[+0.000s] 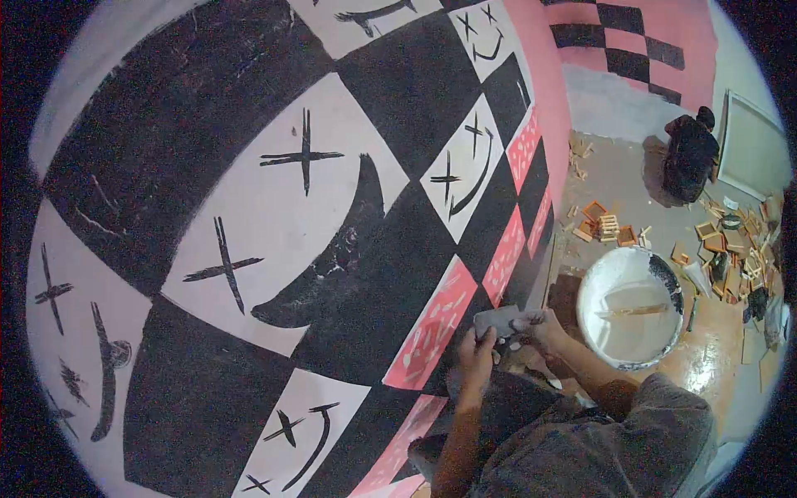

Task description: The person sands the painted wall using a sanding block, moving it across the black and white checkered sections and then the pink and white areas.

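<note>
A small flat grey-white piece [496, 319] is held between my two hands, close to the lower part of a large curved painted surface [382, 290]. My left hand [476, 353] grips its lower left edge, thumb on top. At its right end, the fingers of my right hand [540, 326] are closed on it. The surface carries black and white checks with crosses and curved smile strokes, and some pink patches with pale marks. Just below my hands lie small pale bits [515, 344], too small to make out.
A round white tub [629, 307] with dark paint smears on its rim stands right of my hands. Wooden frames and sticks [610, 226] lie scattered beyond it. At the upper right, a person in dark clothes [691, 158] is beside a pale framed panel [754, 141].
</note>
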